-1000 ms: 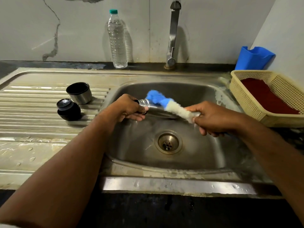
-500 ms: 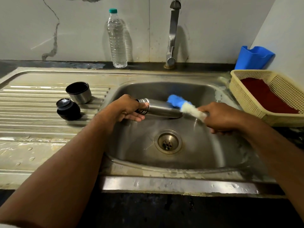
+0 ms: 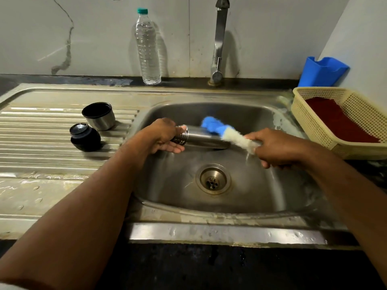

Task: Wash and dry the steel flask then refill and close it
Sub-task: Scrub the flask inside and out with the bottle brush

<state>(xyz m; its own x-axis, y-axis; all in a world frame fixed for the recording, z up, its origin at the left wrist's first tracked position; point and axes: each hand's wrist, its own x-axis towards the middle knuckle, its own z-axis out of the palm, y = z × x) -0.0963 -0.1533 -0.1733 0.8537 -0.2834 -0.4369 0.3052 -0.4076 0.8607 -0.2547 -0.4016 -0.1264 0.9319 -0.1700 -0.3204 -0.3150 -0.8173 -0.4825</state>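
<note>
Steel flask lies sideways over the sink, left hand w/ grip clenched round its threaded neck. Right hand grips the brush, now slid back toward mid-body vs 0.5 s ago. Outside scrub ongoing; rinse, dry, refill still to come.

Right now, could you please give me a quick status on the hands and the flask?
Left hand grips steel flask at threaded neck, sideways over sink. Right hand holds brush against flask body. Cup and stopper off. Nothing blocking.
</note>
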